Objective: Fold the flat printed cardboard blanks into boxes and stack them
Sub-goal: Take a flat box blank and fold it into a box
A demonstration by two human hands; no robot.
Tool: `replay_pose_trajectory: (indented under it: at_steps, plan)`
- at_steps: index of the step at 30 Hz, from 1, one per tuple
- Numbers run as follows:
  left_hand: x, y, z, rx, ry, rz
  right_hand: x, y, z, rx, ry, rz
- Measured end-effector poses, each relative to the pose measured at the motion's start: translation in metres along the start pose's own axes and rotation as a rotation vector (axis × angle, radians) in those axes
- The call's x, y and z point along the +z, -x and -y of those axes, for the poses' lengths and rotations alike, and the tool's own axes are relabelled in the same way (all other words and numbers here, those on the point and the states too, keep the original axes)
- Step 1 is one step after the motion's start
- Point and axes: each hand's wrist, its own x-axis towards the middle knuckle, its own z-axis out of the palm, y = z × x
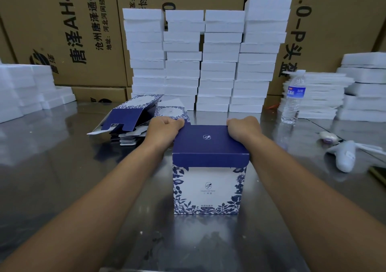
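A folded box (208, 188), white with blue floral print and a dark blue lid, stands upright on the steel table in the middle of the head view. My left hand (165, 126) grips the lid's far left corner with curled fingers. At the far right corner my right hand (243, 126) grips the lid the same way. A pile of flat printed blanks (133, 115) lies behind and to the left, with one partly opened blank on top.
Four tall stacks of white foam blocks (204, 63) stand behind the box against brown cartons (62, 31). More foam sits at the far left (25, 92) and right (334, 92). A water bottle (293, 100) and a white handheld tool (344, 154) lie on the right.
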Motion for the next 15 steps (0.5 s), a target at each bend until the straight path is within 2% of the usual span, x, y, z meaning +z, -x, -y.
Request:
replay_pose_trajectory:
  at_steps: [4, 6, 9, 12, 15]
  plan:
    - [-0.009, -0.001, -0.009, 0.107, -0.200, 0.045, 0.000, 0.001, 0.000, -0.006, 0.004, -0.006]
    - [-0.016, 0.005, -0.013, 0.158, -0.317, 0.117, 0.000, 0.001, 0.000, -0.011, 0.008, -0.009]
    - [-0.027, 0.028, -0.021, 0.356, -0.441, 0.281, 0.000, 0.000, -0.001, -0.029, 0.008, -0.017]
    - [-0.031, 0.056, -0.016, 0.503, -0.409, 0.445, 0.001, -0.001, -0.001, -0.080, 0.037, -0.030]
    - [-0.028, 0.068, 0.002, 0.625, -0.307, 0.371, 0.000, 0.000, -0.001, -0.232, 0.075, -0.013]
